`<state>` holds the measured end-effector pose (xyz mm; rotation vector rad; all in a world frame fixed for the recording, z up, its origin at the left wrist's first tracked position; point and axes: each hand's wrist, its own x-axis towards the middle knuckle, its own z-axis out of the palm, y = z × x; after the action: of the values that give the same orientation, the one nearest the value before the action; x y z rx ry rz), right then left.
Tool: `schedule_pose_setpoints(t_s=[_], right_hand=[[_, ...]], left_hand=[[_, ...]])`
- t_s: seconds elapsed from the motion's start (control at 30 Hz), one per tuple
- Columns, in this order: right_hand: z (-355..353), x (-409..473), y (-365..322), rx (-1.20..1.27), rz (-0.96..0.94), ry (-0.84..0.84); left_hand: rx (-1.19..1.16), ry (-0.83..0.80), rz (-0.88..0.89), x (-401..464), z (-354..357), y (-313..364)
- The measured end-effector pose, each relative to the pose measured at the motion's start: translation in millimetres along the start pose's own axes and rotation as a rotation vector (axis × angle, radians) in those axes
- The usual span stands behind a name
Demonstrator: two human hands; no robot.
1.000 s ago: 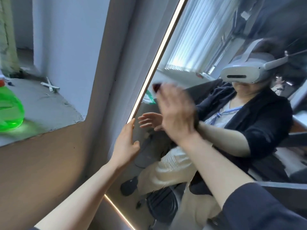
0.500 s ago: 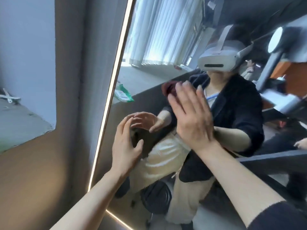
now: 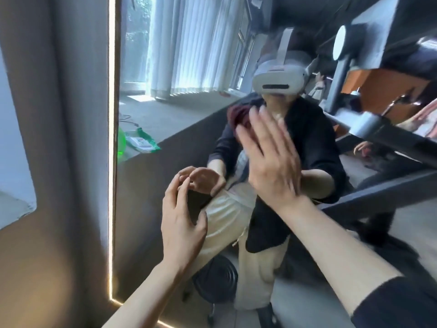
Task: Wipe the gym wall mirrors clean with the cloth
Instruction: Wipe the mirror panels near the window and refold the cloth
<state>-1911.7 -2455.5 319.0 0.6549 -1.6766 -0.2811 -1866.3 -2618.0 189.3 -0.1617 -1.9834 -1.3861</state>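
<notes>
Right hand (image 3: 269, 159) is pressing the cloth (image 3: 238, 116) flat-fingered on the mirror (image 3: 165, 102); left hand (image 3: 181, 223) is bracing on fingertips, holding nothing. Progress: mid-wipe, cleaned area unreadable, likely plenty left.

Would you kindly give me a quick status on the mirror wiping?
Right hand flat, pressing dark red cloth on tall light-edged wall mirror. Left hand fingertips curled, at the glass, holding nothing. Nothing in the way.

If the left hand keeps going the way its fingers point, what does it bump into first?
Most likely the mirror glass itself. The left hand has curled fingers aimed at it, fingertips seeming to almost meet their reflection, with nothing visible between. Depth is hard to judge, so it may already touch.
</notes>
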Motion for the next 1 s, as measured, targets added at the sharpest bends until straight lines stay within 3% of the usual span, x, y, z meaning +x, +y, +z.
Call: schedule_pose_setpoints(t_s=[0.1, 0.17, 0.3, 0.37, 0.43, 0.6, 0.7, 0.8, 0.87, 0.93, 1.0], right_hand=[[-1, 53, 26, -0.069, 0.265, 0.183], [5, 39, 17, -0.061, 0.124, 0.127], [-5, -73, -14, 0.083, -0.358, -0.272], [-23, -104, -1, 0.078, -0.461, -0.39], [-37, -94, 24, 0.013, -0.381, -0.29], [-44, -10, 72, -0.161, 0.283, 0.138], [-31, -38, 47, -0.078, 0.131, 0.099], [-35, -129, 15, -0.024, -0.213, -0.235], [-51, -164, 22, -0.02, -0.324, -0.411], [-64, -156, 47, -0.023, -0.283, -0.39], [-74, -115, 80, -0.178, -0.087, -0.162]], left_hand=[[-0.023, 0.013, 0.055, 4, 13, 20], [-0.039, 0.022, 0.074, 3, 21, 27], [-0.034, 0.031, 0.109, -5, 26, 26], [-0.011, 0.02, 0.13, -12, 27, 21], [0.016, -0.004, 0.144, -20, 30, 20], [0.028, -0.04, 0.088, -36, 49, 27], [0.016, -0.031, 0.118, -45, 61, 31], [0.019, -0.066, 0.142, -51, 67, 34], [0.038, -0.109, 0.176, -55, 66, 36], [0.065, -0.149, 0.209, -57, 65, 39], [0.067, -0.17, 0.212, -58, 67, 43]])
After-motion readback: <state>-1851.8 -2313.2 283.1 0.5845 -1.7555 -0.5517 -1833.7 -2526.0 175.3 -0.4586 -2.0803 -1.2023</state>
